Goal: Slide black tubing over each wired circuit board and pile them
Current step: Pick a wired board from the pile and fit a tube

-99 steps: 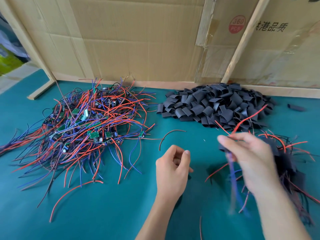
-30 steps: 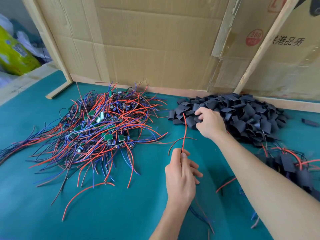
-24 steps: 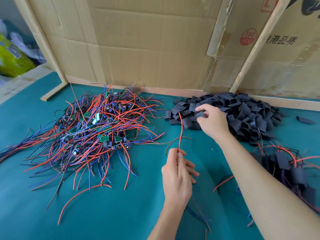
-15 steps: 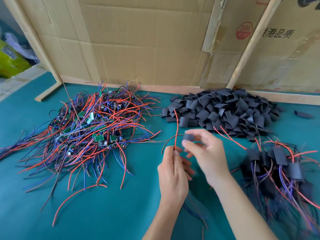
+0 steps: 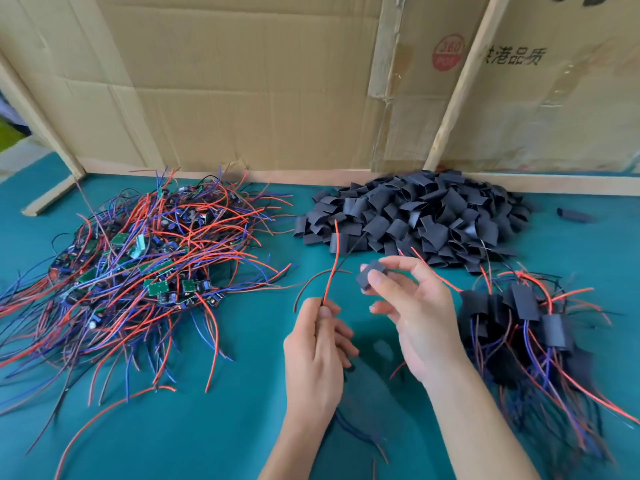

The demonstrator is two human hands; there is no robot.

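Right hand [image 5: 412, 306] withdrawn from tubing heap [image 5: 415, 220] at table's far edge, now pinching one black sleeve [image 5: 370, 278] beside raised red wire [image 5: 331, 261]. Left hand [image 5: 317, 355] clamped on wired board, board itself hidden. Sleeving judged imminent; finished pile [image 5: 519, 323] at right edge.

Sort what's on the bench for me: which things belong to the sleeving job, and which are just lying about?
In the job:
left hand gripping wires
right hand pinching tubing piece
unsleeved board pile
tubing pile
sleeved pile

Lying about:
stray tube
cardboard backdrop
wooden strip
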